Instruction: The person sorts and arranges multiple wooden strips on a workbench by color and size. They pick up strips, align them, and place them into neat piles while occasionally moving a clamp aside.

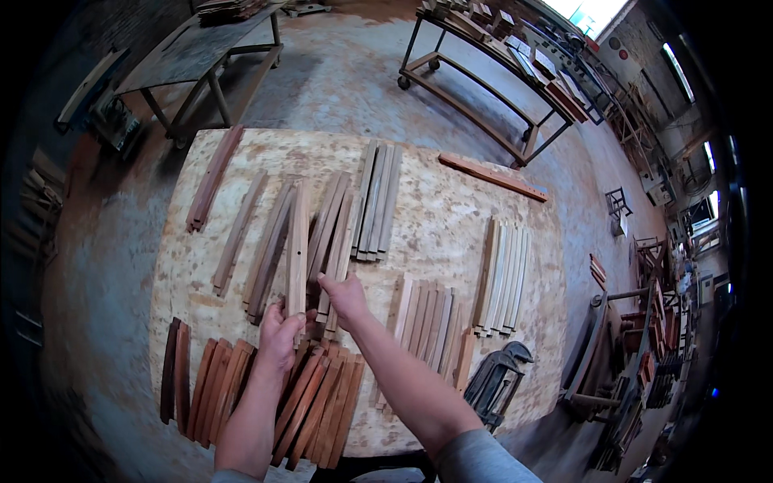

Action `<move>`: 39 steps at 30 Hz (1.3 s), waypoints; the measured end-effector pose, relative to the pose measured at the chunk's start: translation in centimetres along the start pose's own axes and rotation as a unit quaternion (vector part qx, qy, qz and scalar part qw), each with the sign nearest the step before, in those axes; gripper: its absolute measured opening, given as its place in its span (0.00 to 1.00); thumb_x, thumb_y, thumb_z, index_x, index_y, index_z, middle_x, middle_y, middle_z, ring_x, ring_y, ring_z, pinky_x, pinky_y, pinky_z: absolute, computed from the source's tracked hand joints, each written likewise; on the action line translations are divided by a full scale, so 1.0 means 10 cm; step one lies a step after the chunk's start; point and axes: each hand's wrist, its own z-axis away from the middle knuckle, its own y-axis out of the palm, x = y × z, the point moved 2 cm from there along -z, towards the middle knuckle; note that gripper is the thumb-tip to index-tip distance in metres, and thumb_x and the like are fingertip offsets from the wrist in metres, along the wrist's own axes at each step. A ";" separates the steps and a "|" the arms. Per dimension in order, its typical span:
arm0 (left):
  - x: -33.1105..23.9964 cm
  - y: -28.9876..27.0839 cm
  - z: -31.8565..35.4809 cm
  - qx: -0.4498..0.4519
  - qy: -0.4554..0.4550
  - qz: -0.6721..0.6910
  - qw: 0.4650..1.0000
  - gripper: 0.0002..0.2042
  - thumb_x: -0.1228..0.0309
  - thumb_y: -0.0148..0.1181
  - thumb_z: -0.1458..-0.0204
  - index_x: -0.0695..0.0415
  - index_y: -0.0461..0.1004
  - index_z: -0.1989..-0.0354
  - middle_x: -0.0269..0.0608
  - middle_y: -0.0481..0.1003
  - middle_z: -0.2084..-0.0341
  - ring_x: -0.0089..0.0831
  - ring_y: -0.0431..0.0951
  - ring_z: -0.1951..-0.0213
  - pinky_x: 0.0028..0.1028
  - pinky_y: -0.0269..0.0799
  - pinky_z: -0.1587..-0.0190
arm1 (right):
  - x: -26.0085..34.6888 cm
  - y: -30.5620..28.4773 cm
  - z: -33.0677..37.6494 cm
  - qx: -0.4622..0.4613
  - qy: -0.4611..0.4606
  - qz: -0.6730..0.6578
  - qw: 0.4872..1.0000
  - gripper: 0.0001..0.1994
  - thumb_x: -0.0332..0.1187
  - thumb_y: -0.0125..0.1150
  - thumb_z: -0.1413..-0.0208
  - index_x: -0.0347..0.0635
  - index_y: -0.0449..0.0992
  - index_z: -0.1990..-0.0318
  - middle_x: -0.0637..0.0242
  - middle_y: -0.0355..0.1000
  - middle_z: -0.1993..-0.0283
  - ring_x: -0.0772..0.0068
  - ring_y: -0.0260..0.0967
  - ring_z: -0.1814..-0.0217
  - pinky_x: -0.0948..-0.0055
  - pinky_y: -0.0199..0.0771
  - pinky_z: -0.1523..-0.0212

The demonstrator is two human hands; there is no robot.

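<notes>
My left hand (280,336) is closed around the lower end of a pale wooden strip (298,233), which is tilted up off the table and has a small dark hole in its face. Just to its right, my right hand (345,301) has its fingers curled on a brownish wooden strip (341,237) in a small group. The undersides of those fingers are hidden. Greyish-brown strips (270,249) lie left of the held piece. Reddish-brown strips (320,410) are spread below and beside my forearms.
The blotchy board tabletop (435,209) also bears bundled strips (377,201), pale strips (503,278), light brown strips (427,322) and a reddish bar (493,177). Dark metal clamps (495,382) lie at the near right. Beyond stand a wheeled rack (475,80) and a metal table (189,60).
</notes>
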 end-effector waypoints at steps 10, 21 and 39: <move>0.05 0.53 0.34 0.019 0.124 -0.290 0.949 0.27 0.77 0.57 0.48 0.68 0.58 0.39 0.51 0.72 0.51 0.36 0.74 0.50 0.34 0.71 0.47 | 0.44 -0.61 0.90 0.068 0.027 -0.143 0.987 0.21 0.26 0.62 0.42 0.35 0.64 0.42 0.58 0.72 0.48 0.68 0.72 0.49 0.66 0.75 0.47; 0.35 2.09 -0.47 0.033 0.143 -0.461 0.875 0.28 0.64 0.59 0.48 0.67 0.63 0.41 0.63 0.73 0.51 0.54 0.75 0.47 0.42 0.70 0.45 | 1.07 -1.78 -0.09 0.018 -0.068 -0.040 0.997 0.23 0.26 0.60 0.44 0.31 0.65 0.41 0.54 0.74 0.50 0.64 0.73 0.50 0.66 0.75 0.49; 0.66 2.80 -1.20 -0.002 0.157 -0.599 0.785 0.27 0.63 0.55 0.43 0.72 0.58 0.42 0.71 0.69 0.50 0.62 0.72 0.47 0.49 0.68 0.45 | 1.05 -2.34 -1.35 -0.028 -0.114 0.099 0.988 0.29 0.34 0.56 0.43 0.31 0.61 0.35 0.44 0.71 0.44 0.53 0.71 0.42 0.63 0.67 0.40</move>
